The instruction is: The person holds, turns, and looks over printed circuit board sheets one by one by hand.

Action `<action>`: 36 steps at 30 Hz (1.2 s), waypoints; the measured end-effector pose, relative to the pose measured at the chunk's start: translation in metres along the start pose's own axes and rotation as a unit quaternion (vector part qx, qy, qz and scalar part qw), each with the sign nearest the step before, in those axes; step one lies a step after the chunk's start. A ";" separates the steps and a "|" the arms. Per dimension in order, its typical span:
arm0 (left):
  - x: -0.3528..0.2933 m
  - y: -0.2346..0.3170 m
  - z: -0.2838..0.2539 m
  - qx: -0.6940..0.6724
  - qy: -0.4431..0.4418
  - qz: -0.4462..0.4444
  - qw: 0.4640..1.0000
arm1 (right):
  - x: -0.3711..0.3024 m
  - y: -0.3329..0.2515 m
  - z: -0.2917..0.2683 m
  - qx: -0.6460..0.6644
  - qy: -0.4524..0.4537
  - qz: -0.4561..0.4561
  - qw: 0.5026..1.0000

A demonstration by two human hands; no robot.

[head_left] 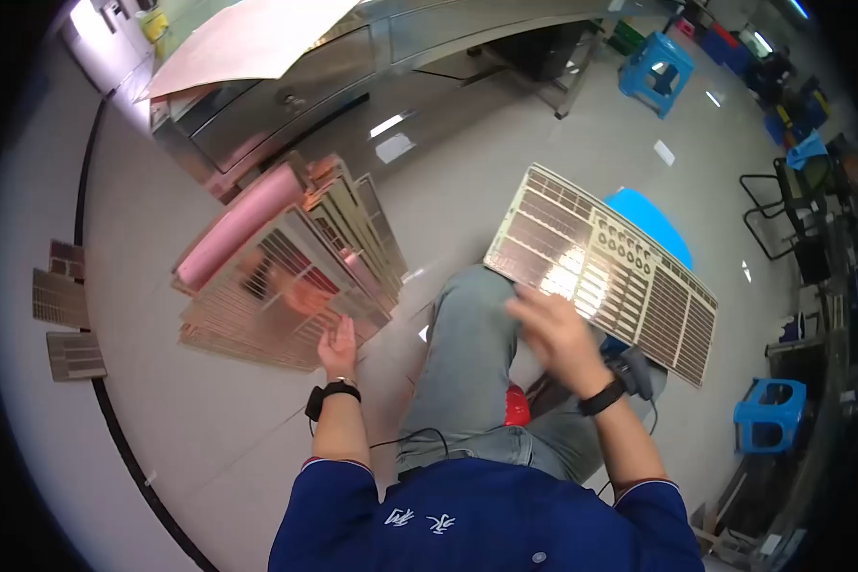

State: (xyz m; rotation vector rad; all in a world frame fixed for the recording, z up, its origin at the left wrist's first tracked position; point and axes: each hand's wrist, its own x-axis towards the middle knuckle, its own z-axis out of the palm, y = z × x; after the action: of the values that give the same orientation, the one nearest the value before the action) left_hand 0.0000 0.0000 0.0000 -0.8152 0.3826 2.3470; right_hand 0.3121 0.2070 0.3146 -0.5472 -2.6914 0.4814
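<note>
On the left, a leaning stack of thin copper-coloured panels (257, 315) with patterned cut-outs stands on the floor. My left hand (337, 349) is at the lower right edge of the front panel, palm up with fingers stretched out; whether it touches the panel is unclear. To the right, a patterned metallic panel (629, 276) lies tilted over a blue stool (650, 217), its surface catching bright glare. Beside that panel's near edge is my right hand (561, 345), its fingers smeared by motion. A dark grey device (631, 374) with a cable sits by my right wrist.
A pink roll (243, 224) lies against the stack. Behind it stands a metal bench (305, 76) bearing a pale sheet (248, 43). Blue stools (656, 74) (770, 415) and a black chair (796, 195) are at the right. Small panels (71, 355) lie far left.
</note>
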 end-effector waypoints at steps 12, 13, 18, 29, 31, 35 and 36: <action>-0.052 -0.131 0.114 0.356 -0.179 -0.144 0.906 | -0.129 0.087 -0.004 -0.118 0.087 0.320 0.936; -0.058 -0.145 0.136 0.360 -0.179 -0.149 0.904 | -0.130 0.080 -0.004 -0.115 0.075 0.325 0.936; -0.070 -0.192 0.204 0.673 -0.365 -0.029 0.642 | -0.145 0.061 -0.008 -0.078 0.063 0.320 0.942; -0.079 -0.231 0.224 0.689 -0.377 -0.073 0.615 | -0.335 0.143 -0.054 0.133 0.485 0.591 0.631; -0.080 -0.230 0.223 0.680 -0.376 -0.075 0.624 | -0.348 0.136 -0.073 0.177 0.419 0.630 0.629; -0.075 -0.232 0.223 0.690 -0.353 -0.041 0.630 | -0.326 0.111 -0.111 0.290 0.407 0.631 0.594; -0.073 -0.229 0.221 0.695 -0.344 -0.021 0.630 | -0.308 0.102 -0.118 0.337 0.444 0.591 0.583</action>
State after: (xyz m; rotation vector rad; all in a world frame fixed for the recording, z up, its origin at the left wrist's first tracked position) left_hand 0.0898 0.2407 0.2014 0.7889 1.4560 1.3649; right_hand 0.6566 0.1939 0.2960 -1.6775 -0.7389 1.0627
